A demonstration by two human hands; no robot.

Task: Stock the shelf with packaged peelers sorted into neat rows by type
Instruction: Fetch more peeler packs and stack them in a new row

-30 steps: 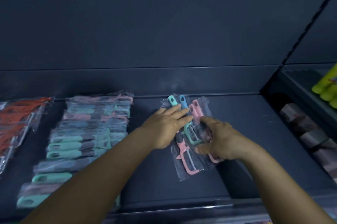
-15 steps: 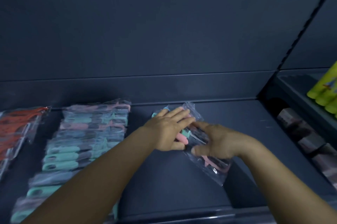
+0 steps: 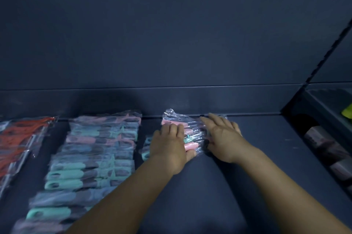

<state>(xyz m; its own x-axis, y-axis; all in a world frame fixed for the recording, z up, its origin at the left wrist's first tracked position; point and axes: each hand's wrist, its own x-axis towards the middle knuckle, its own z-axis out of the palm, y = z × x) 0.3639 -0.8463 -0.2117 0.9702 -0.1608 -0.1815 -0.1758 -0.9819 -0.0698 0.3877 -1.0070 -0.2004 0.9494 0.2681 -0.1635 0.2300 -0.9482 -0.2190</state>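
Peelers in a clear pack point(image 3: 190, 131) were pressed flat on the dark shelf point(image 3: 257, 157), right at the back edge where the shelf met the back wall point(image 3: 171, 33). Pink and green handles could be seen through the shiny wrap. The pack was held down from both sides. The left hand point(image 3: 169, 148) was laid on the pack's left part, palm down, with the fingers stretched out and the thumb tucked along the near edge. The right hand point(image 3: 221, 136) was laid on the pack's right part, palm down too, with the fingers spread and straight. Nothing was gripped or pinched by either hand; the pack was only pressed on.

Just left of the left hand, a long row of packed peelers point(image 3: 91, 157) was spread out, one pack over the next, from the back of the shelf to the front. Green, pink and blue handles were mixed in it. Further left of that row, packs with red pieces point(image 3: 19, 138) were laid. Well to the right of the right hand, past the shelf's side, brownish packs point(image 3: 327, 146) and something yellow-green point(image 3: 347, 112) were seen, too blurred to be named.
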